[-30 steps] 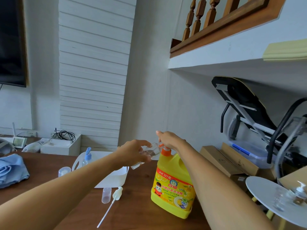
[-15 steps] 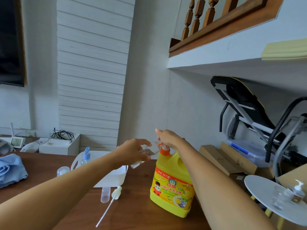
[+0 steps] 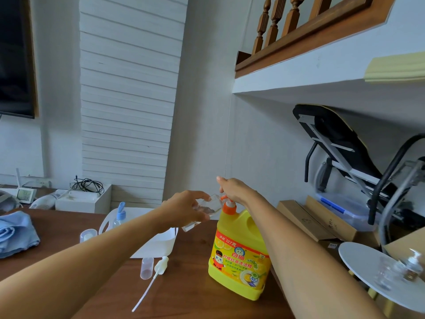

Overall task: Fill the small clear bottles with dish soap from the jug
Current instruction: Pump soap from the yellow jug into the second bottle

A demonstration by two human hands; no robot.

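The yellow plastic soap jug is smooth and glossy, as is its orange plastic pump collar. The small clear bottle is transparent and shiny; whether it is plastic or glass cannot be told. The dark brown wooden table has a smooth, faintly sheened grain. The crumpled blue cloth is soft and matt, and the flat brown cardboard boxes are matt too.

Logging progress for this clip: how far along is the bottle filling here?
Done: hard to say; small bottles stand on the white tray, too blurred to judge fill. In hand: the left hand holds a clear bottle tilted at the orange pump of the jug, the right hand on top of it. Left: refit the loose pump head lying on the table.
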